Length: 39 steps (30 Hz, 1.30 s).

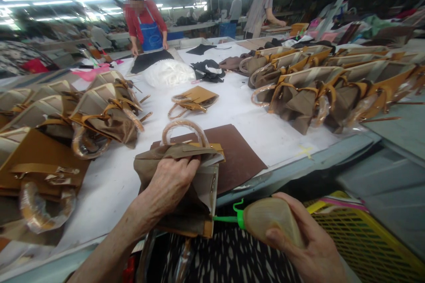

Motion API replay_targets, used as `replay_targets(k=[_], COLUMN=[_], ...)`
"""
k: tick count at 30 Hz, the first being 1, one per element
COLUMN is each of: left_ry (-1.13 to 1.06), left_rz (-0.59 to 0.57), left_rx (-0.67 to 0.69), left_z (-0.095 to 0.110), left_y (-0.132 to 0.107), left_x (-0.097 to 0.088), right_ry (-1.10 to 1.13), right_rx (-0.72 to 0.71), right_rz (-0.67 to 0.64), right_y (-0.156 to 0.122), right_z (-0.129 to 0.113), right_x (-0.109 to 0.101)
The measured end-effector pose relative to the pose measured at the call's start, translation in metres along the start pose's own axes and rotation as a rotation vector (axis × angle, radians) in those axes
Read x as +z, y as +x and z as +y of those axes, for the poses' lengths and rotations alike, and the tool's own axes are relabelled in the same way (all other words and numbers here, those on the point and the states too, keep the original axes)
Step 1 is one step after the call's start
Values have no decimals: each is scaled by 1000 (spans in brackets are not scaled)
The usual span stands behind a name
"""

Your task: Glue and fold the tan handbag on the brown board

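My left hand (174, 181) grips the upper fabric edge of a brown and tan handbag (146, 163) at the table's front edge. Its fingers are closed over the cloth, with the fingertips partly hidden. A plastic-wrapped round handle (184, 126) stands up behind that hand. In my right hand (312, 239) is a squeeze bottle (272, 219) with a green nozzle, tipped on its side. The nozzle's tip meets the pale edge of the bag near its lower corner. Under the bag lies a dark brown board (235, 154).
Unfinished handbags stand in rows at left (102, 106) and right (299, 93). A small tan bag piece (195, 99) lies mid-table (159, 110). At lower right is a yellow basket (361, 234). Across the table, a person (146, 22) in a blue apron handles black material (151, 59).
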<state>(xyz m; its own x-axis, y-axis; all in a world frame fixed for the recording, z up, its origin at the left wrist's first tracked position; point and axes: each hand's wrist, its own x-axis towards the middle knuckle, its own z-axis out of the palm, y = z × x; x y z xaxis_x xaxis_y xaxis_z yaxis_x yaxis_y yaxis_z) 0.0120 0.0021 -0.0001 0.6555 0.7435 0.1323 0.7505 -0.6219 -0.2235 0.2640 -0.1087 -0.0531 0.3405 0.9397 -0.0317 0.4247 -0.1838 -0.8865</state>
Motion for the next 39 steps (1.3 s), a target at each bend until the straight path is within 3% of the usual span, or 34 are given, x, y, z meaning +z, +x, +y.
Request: replay_targets(k=[4,10,16,19,25,30,35,37,39], left_ry=[5,-1,-15,-18,-17,-21,-21,-38,-47], left_rz=[-29,-47,-84,-81,-40,-52,-73,-112,-131], left_rx=[-9,-14,-22,-13,-8,-13,-15,-14,-19], left_z=[1,1,2,2,1,-1,-6,-7,-8], left_y=[3,4,4,5,8,11,12,13,16], left_x=[-3,-4,-8,-8,-4,-6,-8,-10,-12], right_ry=[81,107,103,129,157,375,871,972,980], right_rx=[130,166,175,191,260,318,577,682,669], right_rz=[-23,-59,-80,-30,-80,-248,-131,-70,-47], right_y=[-7,0,6,1,-1,-1,-3,4,18], right_z=[3,16,3,-2,8,22,2,-6,-4], right_x=[-4,-8,2,3,-10,-11,-6,-19,-45])
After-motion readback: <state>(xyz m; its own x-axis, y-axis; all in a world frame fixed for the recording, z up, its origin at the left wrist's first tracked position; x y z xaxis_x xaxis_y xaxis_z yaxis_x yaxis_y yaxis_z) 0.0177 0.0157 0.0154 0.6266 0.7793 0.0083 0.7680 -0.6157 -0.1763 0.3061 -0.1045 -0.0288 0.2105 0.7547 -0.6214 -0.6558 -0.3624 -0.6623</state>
